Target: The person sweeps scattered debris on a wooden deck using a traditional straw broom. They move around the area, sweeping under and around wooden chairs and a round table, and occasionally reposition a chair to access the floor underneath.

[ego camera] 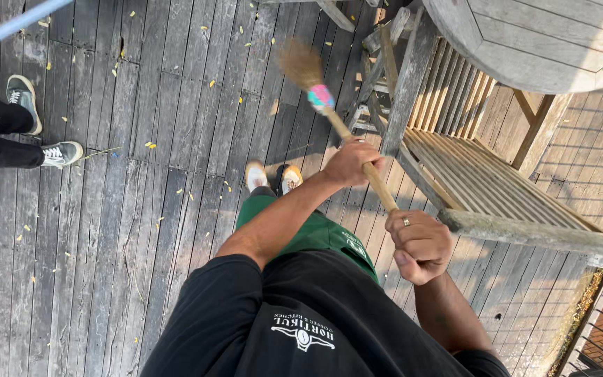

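Sweeping the deck (141, 209): left hand (349, 164) and right hand (420, 244) both grasp the broom (329, 112); next stroke probably needs leaves (149, 145) pulled clear of the bench (476, 181)

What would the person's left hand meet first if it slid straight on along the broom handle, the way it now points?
Following the handle, the left hand would probably first meet the pink and blue binding at the broom head. The wooden chair lies close beside that line, though depth is unclear.

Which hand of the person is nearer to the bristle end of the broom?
The left hand. It grips the handle lower down, closer to the bristles. The right hand holds the upper end, farther from them.
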